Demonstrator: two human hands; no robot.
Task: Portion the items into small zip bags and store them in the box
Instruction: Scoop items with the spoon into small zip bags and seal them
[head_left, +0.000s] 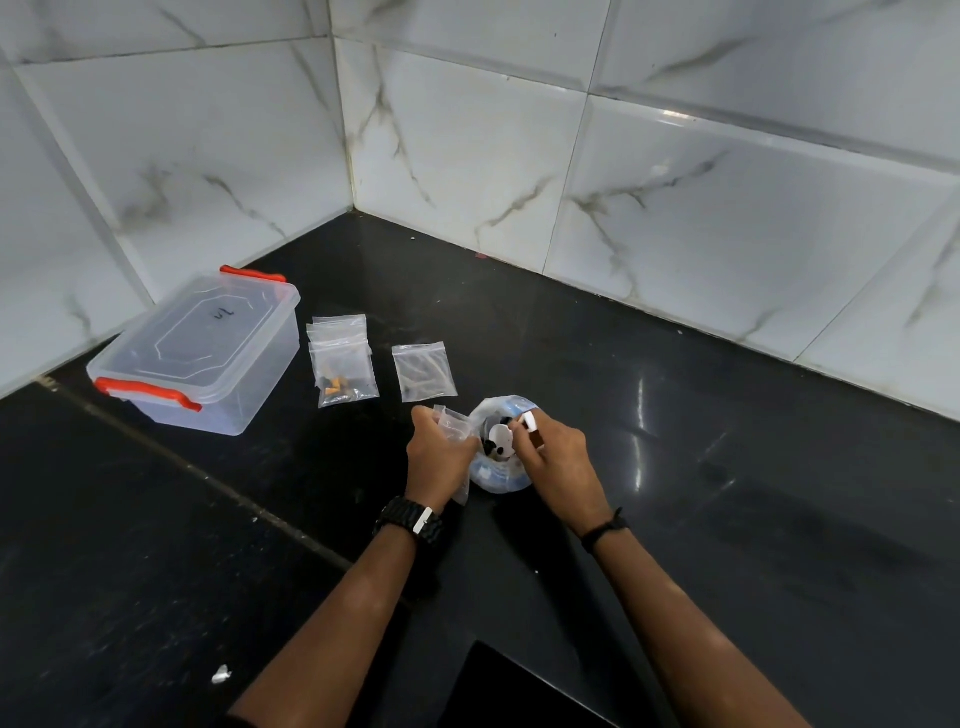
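Single head-worn view, looking forward and steeply down onto a black counter from above, close enough for both forearms to fill the lower frame. Faces the tiled wall corner beyond the counter. Wide-angle, edges bowed. No second view to overlap.

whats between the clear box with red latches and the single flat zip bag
In the head view, a small pile of clear zip bags, one holding orange and dark bits, lies between the lidded box and the flat bag.

A small zip bag is gripped by the left hand just left of the open pouch; a white piece is pinched by the right hand above it. The lidded box is seen far left of the pouch.
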